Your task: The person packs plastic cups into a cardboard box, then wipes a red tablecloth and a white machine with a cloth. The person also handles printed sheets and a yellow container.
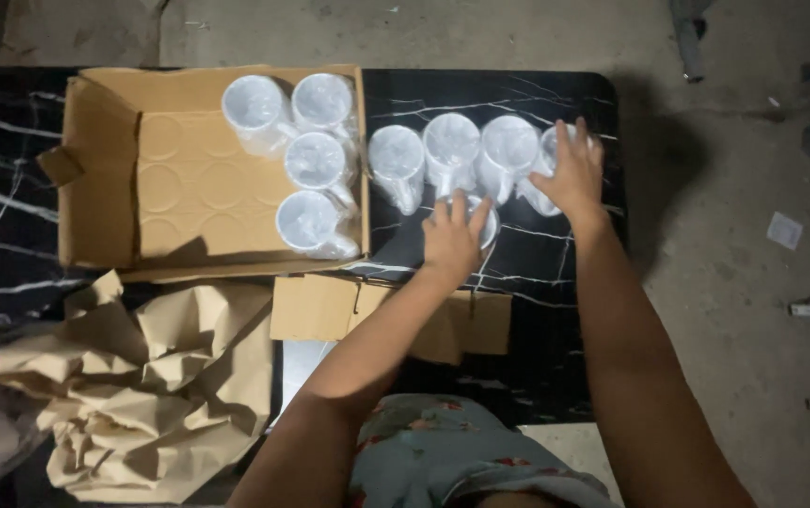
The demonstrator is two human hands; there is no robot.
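- Black marble-patterned table point(537, 367), white-veined, carrying everything below, set on a grey concrete floor point(734, 282).
- Open cardboard box point(179, 188) on the table's left half, flaps spread, insert with round impressions showing; four plastic-wrapped white mugs point(316, 160) clustered in its right part.
- Crumpled brown packing paper point(142, 376) heaped at the near left corner, in front of the box.
- Flat cardboard piece point(330, 306) lying near the table's front edge, just under the left forearm.
- Row of wrapped white mugs point(452, 150) standing on the table just right of the box, touching one another.
- Left hand point(455, 240) laid palm-down over a single mug point(485, 221) in front of that row, fingers spread across its top.
- Right hand point(572, 174) spread over the row's rightmost mug point(544, 169), fingers draped on its rim, grip loose rather than clenched.
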